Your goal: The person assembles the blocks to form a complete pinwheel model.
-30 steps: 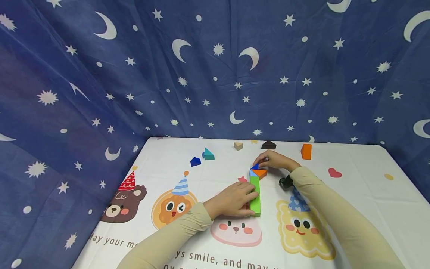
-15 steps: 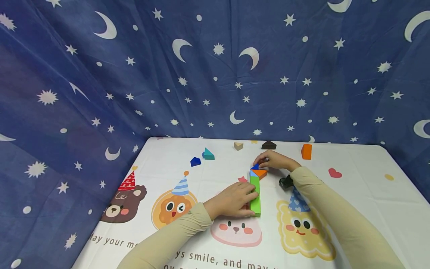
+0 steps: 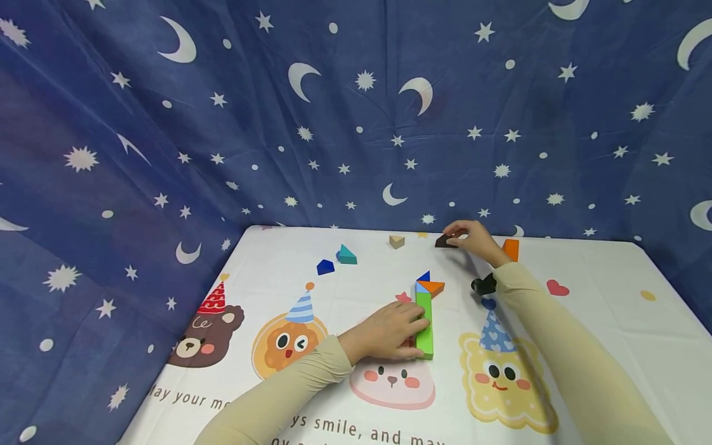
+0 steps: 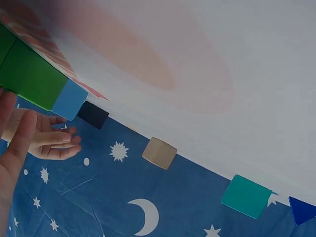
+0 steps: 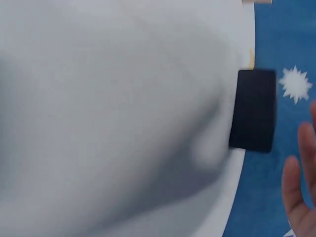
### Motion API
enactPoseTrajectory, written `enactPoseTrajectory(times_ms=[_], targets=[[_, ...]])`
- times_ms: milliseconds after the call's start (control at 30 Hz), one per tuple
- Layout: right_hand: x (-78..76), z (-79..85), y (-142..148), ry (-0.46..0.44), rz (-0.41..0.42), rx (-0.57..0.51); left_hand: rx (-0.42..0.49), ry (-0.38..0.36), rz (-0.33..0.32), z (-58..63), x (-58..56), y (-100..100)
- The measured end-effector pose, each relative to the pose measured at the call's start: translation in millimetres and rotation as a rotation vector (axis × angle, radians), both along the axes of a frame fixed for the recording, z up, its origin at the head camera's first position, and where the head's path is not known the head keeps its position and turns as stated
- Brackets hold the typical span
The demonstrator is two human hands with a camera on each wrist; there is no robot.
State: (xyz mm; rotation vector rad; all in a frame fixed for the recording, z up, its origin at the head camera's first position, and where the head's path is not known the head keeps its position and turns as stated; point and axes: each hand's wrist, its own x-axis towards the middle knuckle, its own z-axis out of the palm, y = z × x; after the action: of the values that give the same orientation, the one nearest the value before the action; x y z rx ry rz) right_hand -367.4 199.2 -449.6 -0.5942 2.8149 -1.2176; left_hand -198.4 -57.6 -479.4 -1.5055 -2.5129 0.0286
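My left hand (image 3: 386, 332) rests against the green blocks (image 3: 424, 346), its fingertips lying over the top. The left wrist view shows a seam between two green blocks. At their far end lie a light blue triangular block (image 3: 421, 287), an orange triangular block (image 3: 434, 288) and a dark blue triangular block (image 3: 425, 277), seemingly touching. My right hand (image 3: 473, 239) is at the back edge beside a black block (image 3: 442, 241). In the right wrist view, its fingers (image 5: 292, 185) are spread and apart from the black block (image 5: 254, 111).
A natural wood block (image 3: 397, 241) stands at the back edge. Further left are a teal block (image 3: 347, 255) and a dark blue block (image 3: 325, 267). Another orange block (image 3: 510, 250) stands behind my right wrist, which bears a black camera (image 3: 485, 285). A blue curtain (image 3: 334, 185) borders the table.
My right hand has left the dark blue triangular block by the green row and moved back and right to the black block. The left hand has stayed in place.
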Motion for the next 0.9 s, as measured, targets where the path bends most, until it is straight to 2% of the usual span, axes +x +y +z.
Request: enactPoseTrajectory(times_ms=[100,233,567,900], targets=[[-4.7,-1.7,3.8,-0.013,-0.098,0.004,-0.003,-0.003,0.003,-0.2,-0.1,0.0],[-7.7,-6.2,7.1,-0.046,-0.172,0.037,-0.004,0.004,0.002,-0.3,0.0,0.1],[-6.0,-16.5,12.1,-0.041,-0.223,0.041,-0.002,0.007,0.0,0.0,0.1,-0.2],[-7.4,-32.5,9.8,-0.125,-0.27,-0.002,-0.001,0.01,-0.002,0.4,0.2,-0.5]])
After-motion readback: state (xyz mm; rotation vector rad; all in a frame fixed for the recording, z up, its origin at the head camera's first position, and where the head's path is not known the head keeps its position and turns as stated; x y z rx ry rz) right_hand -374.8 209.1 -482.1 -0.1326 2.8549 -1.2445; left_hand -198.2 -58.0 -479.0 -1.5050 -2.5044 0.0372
